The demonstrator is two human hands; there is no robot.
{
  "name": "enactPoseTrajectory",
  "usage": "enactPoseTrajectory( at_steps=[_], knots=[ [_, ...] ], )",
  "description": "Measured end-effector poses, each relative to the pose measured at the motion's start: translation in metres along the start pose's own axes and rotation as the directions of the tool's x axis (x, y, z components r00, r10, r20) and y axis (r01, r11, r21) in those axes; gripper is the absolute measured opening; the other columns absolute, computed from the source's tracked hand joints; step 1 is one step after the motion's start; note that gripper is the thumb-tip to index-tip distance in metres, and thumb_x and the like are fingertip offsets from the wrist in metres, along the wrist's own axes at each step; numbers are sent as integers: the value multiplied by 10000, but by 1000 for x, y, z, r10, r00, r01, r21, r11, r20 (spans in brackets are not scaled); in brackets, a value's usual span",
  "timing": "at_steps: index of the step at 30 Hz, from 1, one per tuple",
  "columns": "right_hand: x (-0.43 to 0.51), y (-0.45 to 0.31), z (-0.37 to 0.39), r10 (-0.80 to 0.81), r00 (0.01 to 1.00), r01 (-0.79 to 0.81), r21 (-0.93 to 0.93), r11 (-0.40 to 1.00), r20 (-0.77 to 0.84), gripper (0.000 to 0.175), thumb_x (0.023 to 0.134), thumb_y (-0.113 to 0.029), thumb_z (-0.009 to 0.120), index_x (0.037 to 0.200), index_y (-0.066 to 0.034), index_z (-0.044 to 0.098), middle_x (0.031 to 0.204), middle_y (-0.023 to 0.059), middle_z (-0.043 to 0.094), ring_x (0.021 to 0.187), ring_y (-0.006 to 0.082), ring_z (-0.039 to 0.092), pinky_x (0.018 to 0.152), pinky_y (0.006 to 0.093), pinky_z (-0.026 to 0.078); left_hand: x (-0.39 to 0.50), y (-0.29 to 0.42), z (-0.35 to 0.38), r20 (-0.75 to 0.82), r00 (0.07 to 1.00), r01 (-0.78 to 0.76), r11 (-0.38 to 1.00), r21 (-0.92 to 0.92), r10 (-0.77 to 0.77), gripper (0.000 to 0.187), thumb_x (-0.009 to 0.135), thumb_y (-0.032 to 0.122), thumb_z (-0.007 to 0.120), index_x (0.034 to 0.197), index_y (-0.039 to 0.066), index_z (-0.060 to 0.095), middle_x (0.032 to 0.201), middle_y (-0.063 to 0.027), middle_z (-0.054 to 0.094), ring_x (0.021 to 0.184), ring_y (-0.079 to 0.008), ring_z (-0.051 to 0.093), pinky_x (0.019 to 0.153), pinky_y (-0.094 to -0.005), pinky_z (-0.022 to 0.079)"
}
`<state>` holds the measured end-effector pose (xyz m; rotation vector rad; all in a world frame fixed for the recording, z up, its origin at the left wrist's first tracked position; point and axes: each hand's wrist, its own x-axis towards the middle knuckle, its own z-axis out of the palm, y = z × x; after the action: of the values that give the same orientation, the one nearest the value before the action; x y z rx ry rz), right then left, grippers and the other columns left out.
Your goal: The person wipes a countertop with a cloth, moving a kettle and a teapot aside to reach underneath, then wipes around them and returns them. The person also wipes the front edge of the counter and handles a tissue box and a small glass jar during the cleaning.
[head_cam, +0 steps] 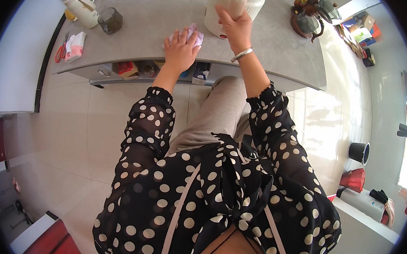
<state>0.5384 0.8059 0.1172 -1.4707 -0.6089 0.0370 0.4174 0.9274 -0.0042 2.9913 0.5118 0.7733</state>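
My left hand (181, 51) presses a crumpled pale pink cloth (196, 32) onto the grey tabletop (146, 27) near its front edge, fingers spread over it. To its right, my right hand (238, 30) is around the light-coloured handle (237, 3) of a cream kitchen appliance (213, 19). The appliance stands on the table and is cut off by the top of the picture. A small red spot shows low on its front. A silver bangle (243, 54) circles my right wrist.
Left on the table are a dark glass (110, 20), a white thermos jug (80, 9), a tissue pack (75, 47) and red-handled scissors (60, 51). A brown ornamental stand with glassware (304, 22) is at the right. Below the top, an open shelf holds boxes (127, 68).
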Motion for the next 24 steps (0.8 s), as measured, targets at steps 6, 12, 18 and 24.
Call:
enactPoseTrajectory(
  at_steps=[6,12,18,24],
  knots=[
    [-9,-7,-55,71,996,-65,102,993,-54,219,843,-183,739,897,-3,628,737,20,645,614,89,605,569,239,486,0,-1,0,23,1000,-15,1000,7,15,530,914,433,554,1400,240,474,1474,-104,415,1349,-392,380,1028,-675,271],
    [-16,-16,-113,110,994,-110,2,994,-30,184,863,-159,715,883,-7,614,714,19,636,632,86,601,620,242,488,0,3,-11,122,993,0,1000,2,0,531,932,412,530,1419,219,443,1505,-118,365,1377,-399,328,1043,-683,245],
    [-20,-15,-164,127,991,-129,-50,990,-39,145,868,-124,698,861,-14,603,700,26,633,638,95,605,629,245,488,8,8,-19,259,966,-2,1000,-7,4,544,960,405,487,1457,211,384,1551,-116,274,1408,-391,273,1074,-658,232],
    [-18,-14,-194,113,992,-115,-41,993,-54,145,844,-94,705,833,-23,579,698,34,631,640,95,608,618,248,501,40,15,-7,322,943,-81,996,-34,88,559,976,410,436,1488,203,345,1569,-118,244,1426,-378,248,1102,-610,213]
  ],
)
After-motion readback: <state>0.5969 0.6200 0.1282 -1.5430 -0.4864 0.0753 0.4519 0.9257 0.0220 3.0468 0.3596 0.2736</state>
